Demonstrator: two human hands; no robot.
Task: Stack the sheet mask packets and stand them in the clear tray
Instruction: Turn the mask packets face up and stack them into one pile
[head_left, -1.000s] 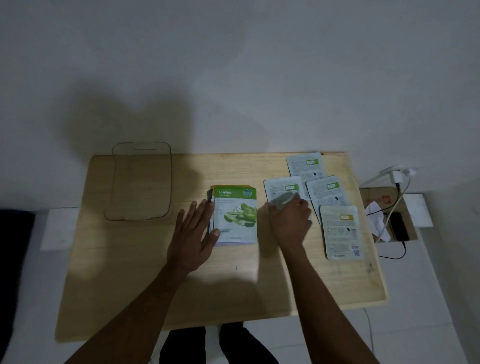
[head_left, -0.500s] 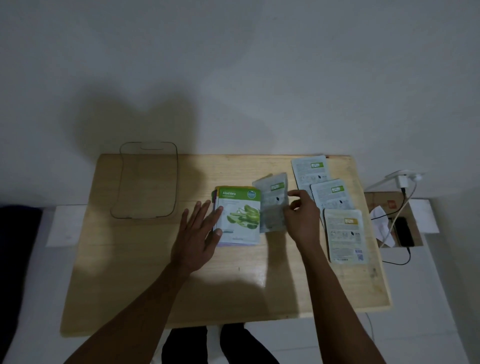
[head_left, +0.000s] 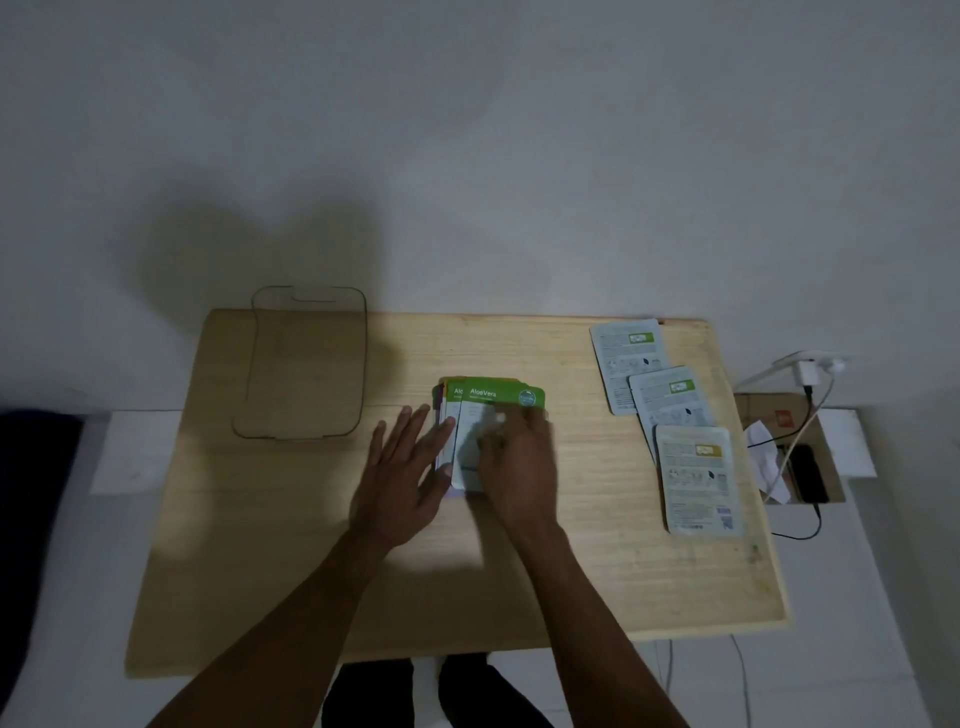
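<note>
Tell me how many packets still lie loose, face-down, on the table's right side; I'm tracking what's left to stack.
3: one packet at the far right edge, a second just nearer, partly overlapped by the nearest one. None seem hidden.

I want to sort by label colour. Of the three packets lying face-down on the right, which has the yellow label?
The nearest packet, at the row's front end: its label patch is yellow, while the two behind it carry green patches.

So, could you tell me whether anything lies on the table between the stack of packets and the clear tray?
Nothing visible does. Only bare wood separates the stack from the clear tray at the table's far left; the left hand rests against the stack's left edge.
</note>
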